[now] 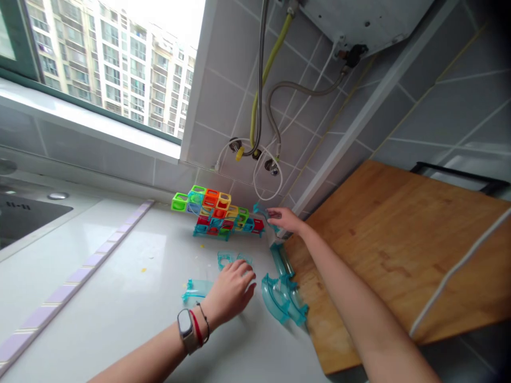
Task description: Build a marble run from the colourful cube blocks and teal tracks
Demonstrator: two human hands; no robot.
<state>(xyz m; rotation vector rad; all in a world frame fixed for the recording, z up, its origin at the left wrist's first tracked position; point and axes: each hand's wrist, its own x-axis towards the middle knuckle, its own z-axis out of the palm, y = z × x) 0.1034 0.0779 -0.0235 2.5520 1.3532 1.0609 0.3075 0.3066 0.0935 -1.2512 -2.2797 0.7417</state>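
Note:
My right hand [284, 220] reaches to the back of the counter, its fingers closed on a curved, see-through teal track piece [261, 210]. Just left of it stands a stack of coloured see-through toy blocks [219, 213] in green, orange, yellow, red and blue. My left hand [235, 287] hovers low over the counter with fingers bent and a little apart; I see nothing in it. Close to its fingertips lie clear teal square pieces [225, 260]. A flat teal piece [198, 289] lies partly behind its wrist. Curved teal track pieces [281, 298] and a straight teal one [282, 259] rest to its right.
A wooden board [383, 250] stands along the right side, with a white cable [459, 271] across it. Hoses and valves [273, 167] hang on the tiled wall behind. On the left are a sink [27, 218], a lilac strip [85, 271] and a window [115, 64].

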